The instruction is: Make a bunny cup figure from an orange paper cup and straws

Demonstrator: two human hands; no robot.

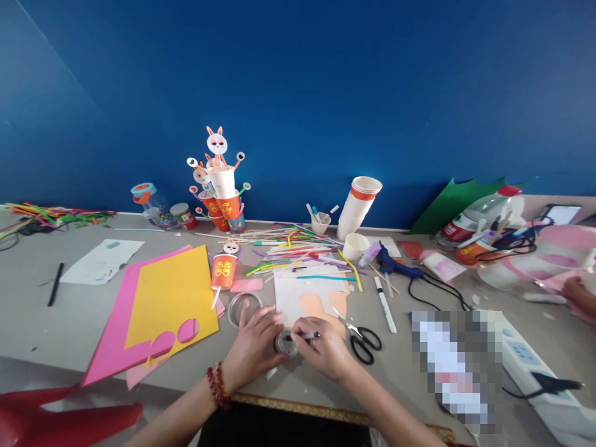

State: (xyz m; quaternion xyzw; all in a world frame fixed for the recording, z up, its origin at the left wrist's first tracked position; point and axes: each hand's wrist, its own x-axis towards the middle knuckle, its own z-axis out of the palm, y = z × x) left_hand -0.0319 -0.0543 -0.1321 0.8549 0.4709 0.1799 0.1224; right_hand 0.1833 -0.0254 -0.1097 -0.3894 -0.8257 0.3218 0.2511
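My right hand (326, 349) is closed around a marker pen (311, 336), its tip pointing down into a small roll of clear tape (284, 345). My left hand (251, 341), a red beaded bracelet at its wrist, holds the roll's left side between thumb and fingers, the other fingers stretched out. Just beyond lie white paper (286, 295) and a cut peach sheet (338, 304). Black-handled scissors (361, 338) lie to the right of my right hand. A larger tape ring (231, 310) rests behind my left hand.
Yellow card (172, 292) on pink card (109, 347) lies left, near a decorated red cup (224, 272). Straws (293, 245), stacked cups (356, 208) and rabbit-topped cups (228, 205) stand behind. A blue glue gun (395, 266) with its cord and a power strip (526, 360) are right; another person's hand (580, 292) shows.
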